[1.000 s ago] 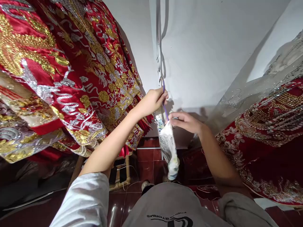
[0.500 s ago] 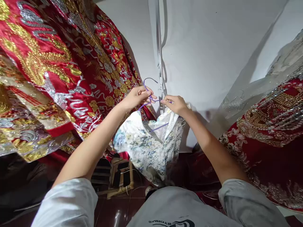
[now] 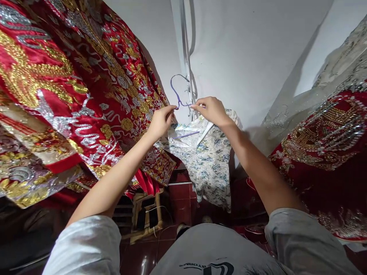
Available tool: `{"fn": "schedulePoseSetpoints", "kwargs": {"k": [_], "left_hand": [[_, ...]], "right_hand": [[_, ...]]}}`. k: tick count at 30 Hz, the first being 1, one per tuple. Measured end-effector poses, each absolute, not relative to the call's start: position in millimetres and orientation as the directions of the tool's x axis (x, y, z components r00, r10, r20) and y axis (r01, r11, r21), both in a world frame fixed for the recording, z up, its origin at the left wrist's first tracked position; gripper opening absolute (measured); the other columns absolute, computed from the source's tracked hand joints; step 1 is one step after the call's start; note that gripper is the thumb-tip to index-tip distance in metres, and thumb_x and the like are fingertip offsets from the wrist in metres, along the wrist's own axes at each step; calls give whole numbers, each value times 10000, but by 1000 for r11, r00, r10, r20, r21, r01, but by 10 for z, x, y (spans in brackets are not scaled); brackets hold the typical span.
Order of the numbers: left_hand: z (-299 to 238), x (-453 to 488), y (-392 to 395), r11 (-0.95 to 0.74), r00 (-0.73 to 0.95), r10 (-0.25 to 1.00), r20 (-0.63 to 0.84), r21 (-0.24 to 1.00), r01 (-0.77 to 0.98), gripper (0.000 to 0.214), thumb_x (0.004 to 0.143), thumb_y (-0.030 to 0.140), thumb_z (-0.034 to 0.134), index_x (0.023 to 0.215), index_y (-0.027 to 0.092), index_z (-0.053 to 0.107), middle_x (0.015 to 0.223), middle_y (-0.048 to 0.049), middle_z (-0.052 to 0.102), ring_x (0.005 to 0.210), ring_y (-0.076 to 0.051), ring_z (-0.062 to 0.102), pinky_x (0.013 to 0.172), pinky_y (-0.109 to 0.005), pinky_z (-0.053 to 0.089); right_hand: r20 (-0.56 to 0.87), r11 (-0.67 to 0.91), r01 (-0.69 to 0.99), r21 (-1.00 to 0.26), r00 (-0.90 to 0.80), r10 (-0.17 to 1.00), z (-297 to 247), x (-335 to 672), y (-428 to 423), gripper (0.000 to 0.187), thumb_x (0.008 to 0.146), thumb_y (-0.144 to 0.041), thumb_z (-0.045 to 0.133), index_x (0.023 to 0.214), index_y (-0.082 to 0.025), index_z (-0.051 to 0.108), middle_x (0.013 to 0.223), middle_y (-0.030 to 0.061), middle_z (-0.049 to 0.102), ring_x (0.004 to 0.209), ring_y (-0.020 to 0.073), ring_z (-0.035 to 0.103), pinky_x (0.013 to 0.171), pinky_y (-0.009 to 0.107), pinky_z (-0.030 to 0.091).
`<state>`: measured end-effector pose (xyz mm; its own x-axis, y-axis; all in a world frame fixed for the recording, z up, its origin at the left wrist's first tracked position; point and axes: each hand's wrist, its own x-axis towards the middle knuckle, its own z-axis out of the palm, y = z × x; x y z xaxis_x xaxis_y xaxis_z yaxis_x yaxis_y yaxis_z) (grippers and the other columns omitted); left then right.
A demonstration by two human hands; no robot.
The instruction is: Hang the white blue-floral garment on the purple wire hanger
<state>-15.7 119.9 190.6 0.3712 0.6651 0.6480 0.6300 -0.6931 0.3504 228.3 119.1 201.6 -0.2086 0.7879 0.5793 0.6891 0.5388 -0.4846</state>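
A small white garment with a blue-green floral print [image 3: 208, 160] hangs on a thin purple wire hanger [image 3: 177, 93] in front of a white wall. My left hand [image 3: 160, 121] pinches the hanger just below its hook, on the left side of the garment's collar. My right hand [image 3: 210, 110] is closed on the hanger and the collar at the right shoulder. The hook stands free above both hands. The garment faces me, spread open and hanging down between my arms.
Heavy red robes with gold and silver embroidery [image 3: 74, 95] hang at the left. More red beaded fabric [image 3: 323, 152] and a pale sheer cloth [image 3: 338, 80] hang at the right. A white cord [image 3: 186, 57] runs down the wall. A small wooden stool [image 3: 146, 217] stands on the dark red floor.
The garment has gone from a bunched bundle to spread open on the hanger. Both hands have risen with it, and the hanger hook now stands clear above them.
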Motion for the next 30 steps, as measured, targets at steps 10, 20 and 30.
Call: {"fn": "schedulePoseSetpoints", "kwargs": {"k": [10, 20, 30], "left_hand": [[1821, 77, 1261, -720, 370, 650, 664, 382, 580, 352, 924, 141, 482, 1191, 166, 711, 1086, -94, 753, 992, -216, 695, 991, -393, 516], [489, 278, 903, -511, -349, 491, 798, 589, 626, 548, 841, 274, 647, 1337, 147, 453, 1293, -184, 535, 1222, -287, 521, 1069, -445, 437], [-93, 469, 723, -371, -531, 738, 416, 908, 196, 41, 849, 205, 492, 879, 205, 521, 732, 21, 473, 643, -136, 453, 619, -242, 400]], "right_hand": [[568, 464, 716, -521, -114, 815, 1826, 2523, 1176, 452, 947, -568, 562, 824, -188, 771, 801, 66, 732, 870, 244, 654, 759, 313, 424], [733, 496, 721, -485, 25, 680, 1196, 2581, 940, 274, 944, -306, 527, 1137, -231, 707, 1094, 106, 695, 1110, 295, 581, 973, 445, 441], [-23, -37, 419, -907, 37, 999, -338, 1759, 715, 555, 973, -624, 348, 632, -224, 528, 605, 33, 542, 634, 200, 530, 653, 308, 401]]}}
